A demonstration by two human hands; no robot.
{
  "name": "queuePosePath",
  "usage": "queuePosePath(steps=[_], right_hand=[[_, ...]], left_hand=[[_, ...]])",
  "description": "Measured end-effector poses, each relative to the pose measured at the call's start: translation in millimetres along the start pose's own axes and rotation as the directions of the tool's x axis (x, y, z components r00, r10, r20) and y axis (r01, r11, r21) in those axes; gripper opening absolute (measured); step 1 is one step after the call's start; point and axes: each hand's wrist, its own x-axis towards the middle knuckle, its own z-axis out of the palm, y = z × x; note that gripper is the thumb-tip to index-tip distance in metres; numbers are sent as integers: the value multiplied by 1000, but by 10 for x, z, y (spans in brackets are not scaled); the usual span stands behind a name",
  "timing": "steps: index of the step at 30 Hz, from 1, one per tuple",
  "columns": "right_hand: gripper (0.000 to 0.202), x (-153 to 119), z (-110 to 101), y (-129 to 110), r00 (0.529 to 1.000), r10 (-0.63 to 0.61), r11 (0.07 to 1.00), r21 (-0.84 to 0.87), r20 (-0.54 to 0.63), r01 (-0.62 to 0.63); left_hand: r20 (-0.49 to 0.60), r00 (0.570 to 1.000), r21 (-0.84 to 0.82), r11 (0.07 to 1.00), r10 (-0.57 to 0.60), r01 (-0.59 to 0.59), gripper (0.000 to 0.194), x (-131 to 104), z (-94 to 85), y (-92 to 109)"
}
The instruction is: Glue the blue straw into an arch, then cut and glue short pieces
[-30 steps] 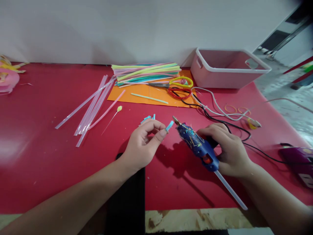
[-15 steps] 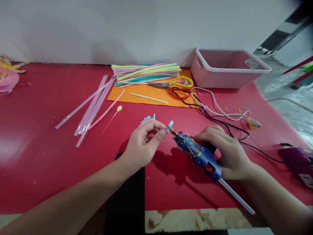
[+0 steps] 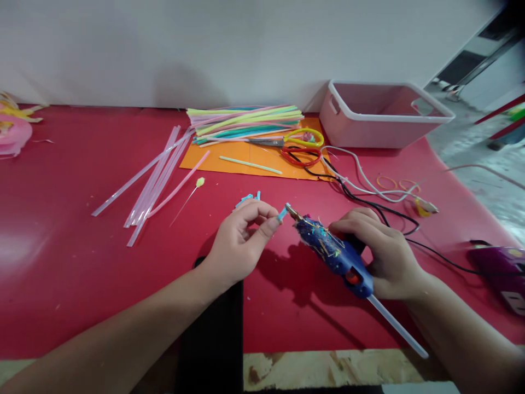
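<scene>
Between thumb and forefinger, my left hand pinches a short light-blue strip that looks like a cut piece of pipe cleaner. My right hand grips a dark blue hot glue gun crusted with glue threads. Its metal nozzle is at the strip's upper end, and a clear glue stick pokes out of its back. Just behind my left hand lie several light-blue cut pieces, partly hidden by it. A thin wire pin with a yellow fuzzy tip rests to the left.
Bundled pastel pipe cleaners and scissors lie on an orange sheet. Pink plastic sticks are at left. A pink bin stands back right, near tangled cables. A purple device sits at the right edge.
The glue gun's nozzle has shifted slightly up and right, from the middle of the blue strip to its upper end. My left hand has hardly moved.
</scene>
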Motion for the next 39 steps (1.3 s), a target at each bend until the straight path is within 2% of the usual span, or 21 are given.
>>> queuePosePath(steps=[5, 9, 17, 33, 36, 39], right_hand=[[25, 5, 26, 19, 999, 52, 997, -65, 15, -51], [24, 1, 21, 35, 996, 86, 992, -85, -27, -88], [39, -13, -12, 24, 999, -39, 989, 145, 0, 38], [31, 1, -8, 9, 999, 41, 999, 8, -22, -40], [30, -8, -19, 15, 999, 27, 999, 26, -38, -27], [36, -12, -25, 19, 999, -22, 994, 102, -30, 25]], left_hand=[[-24, 1000, 24, 1000, 13, -12, 13, -7, 9, 17], [-31, 1000, 25, 1000, -5, 6, 13, -10, 13, 23], [-28, 998, 8, 999, -53, 54, 15, -7, 5, 15], [-20, 999, 29, 999, -37, 38, 16, -2, 10, 26], [-19, 999, 31, 999, -32, 33, 15, -2, 3, 17], [-19, 999, 30, 999, -33, 33, 15, -1, -3, 6]])
